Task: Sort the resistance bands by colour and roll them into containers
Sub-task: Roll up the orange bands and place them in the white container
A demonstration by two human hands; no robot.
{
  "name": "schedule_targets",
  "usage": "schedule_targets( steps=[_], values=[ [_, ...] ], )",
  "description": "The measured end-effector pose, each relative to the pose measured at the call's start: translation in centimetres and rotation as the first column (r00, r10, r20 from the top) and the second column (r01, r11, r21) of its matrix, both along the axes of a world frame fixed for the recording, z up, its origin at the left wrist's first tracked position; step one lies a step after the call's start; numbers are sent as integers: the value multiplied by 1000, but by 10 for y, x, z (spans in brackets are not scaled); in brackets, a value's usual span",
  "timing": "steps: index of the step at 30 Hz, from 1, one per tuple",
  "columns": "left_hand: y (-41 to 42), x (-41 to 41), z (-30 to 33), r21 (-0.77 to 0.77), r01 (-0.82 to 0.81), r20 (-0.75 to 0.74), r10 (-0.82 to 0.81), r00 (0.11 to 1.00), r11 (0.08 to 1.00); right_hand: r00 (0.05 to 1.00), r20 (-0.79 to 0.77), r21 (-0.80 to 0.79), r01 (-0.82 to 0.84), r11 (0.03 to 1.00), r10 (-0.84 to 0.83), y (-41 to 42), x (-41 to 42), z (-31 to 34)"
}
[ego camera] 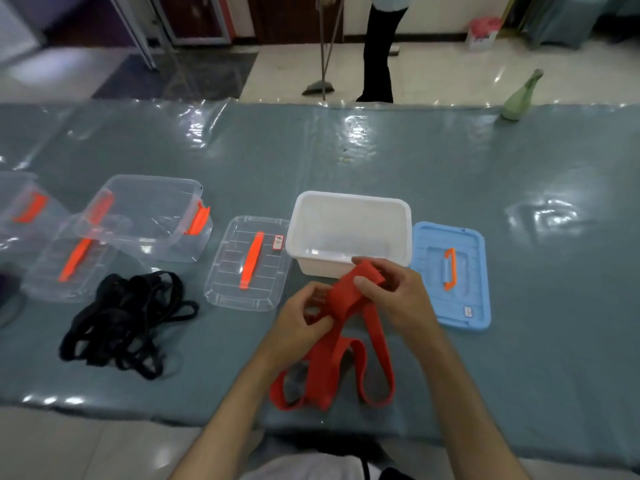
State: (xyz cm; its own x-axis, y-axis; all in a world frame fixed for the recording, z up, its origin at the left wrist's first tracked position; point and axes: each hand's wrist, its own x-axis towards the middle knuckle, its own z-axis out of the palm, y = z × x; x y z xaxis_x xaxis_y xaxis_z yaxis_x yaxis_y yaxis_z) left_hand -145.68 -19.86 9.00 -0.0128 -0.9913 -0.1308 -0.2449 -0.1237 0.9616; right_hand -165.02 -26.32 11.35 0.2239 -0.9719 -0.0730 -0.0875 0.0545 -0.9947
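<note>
Gripping a red resistance band [341,299] in both hands, a person works above a blue-grey table [450,161]; the left hand [304,317] pinches its coiled part while the right hand [391,292] presses the free end under the thumb, loops trailing onto the table. Just behind stands an open white container [349,230], its blue lid [450,271] beside it. Black bands [128,320] lie heaped left, near clear containers [149,216] and a clear lid [247,268].

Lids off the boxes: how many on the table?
3. A clear lid at left, partly under the clear container; a clear lid left of the white container; a blue lid to its right. More could lie past the left edge.
</note>
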Motion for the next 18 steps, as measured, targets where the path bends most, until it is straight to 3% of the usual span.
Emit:
schedule_targets(
  steps=[3, 7, 15, 18],
  values=[
    [-1, -11, 17, -162, -78, 74, 91, 993, 984, 995, -13, -46, 94, 995, -95, 0, 1, 17],
    [-6, -23, 44, -380, -87, 109, 138, 984, 921, 963, 235, 65, 122, 990, -134, 3, -4, 50],
    [-2, -32, 81, -453, -41, -46, 23, 999, 890, 942, 319, 1, 113, 994, -107, 9, -31, 85],
    [-5, -46, 91, -479, -55, 10, 67, 998, 876, 954, 283, -56, 115, 992, -94, 18, -32, 82]
  ],
)
